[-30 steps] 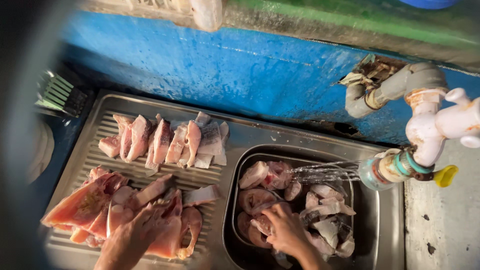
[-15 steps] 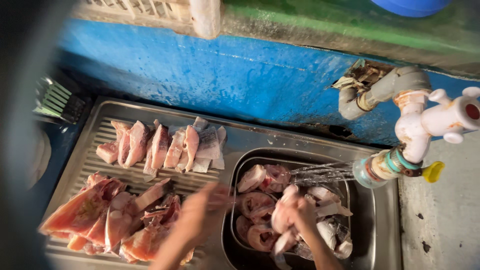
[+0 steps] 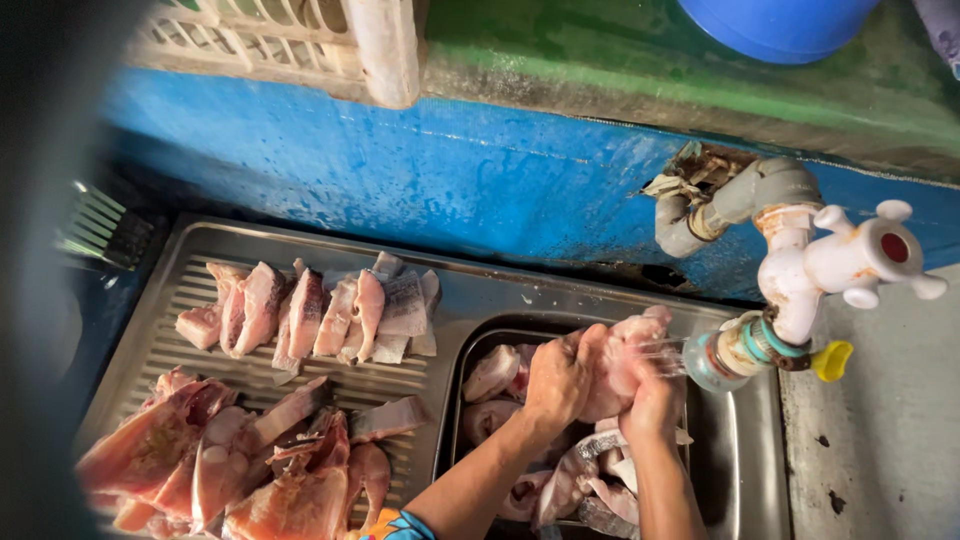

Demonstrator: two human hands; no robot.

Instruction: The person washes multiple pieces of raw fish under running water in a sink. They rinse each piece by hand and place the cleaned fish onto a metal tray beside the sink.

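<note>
Fish piece (image 3: 628, 352) clamped in both hands — left hand (image 3: 556, 380), right hand (image 3: 652, 402) — under the tap (image 3: 745, 345) over the sink basin (image 3: 700, 470), rinsed slices (image 3: 320, 315) lined on the drainboard (image 3: 150, 350), more pieces (image 3: 500, 375) unwashed in basin.

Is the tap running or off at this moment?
Running: a thin stream of water leaves the tap spout and hits the fish piece held by both hands over the sink basin.
</note>
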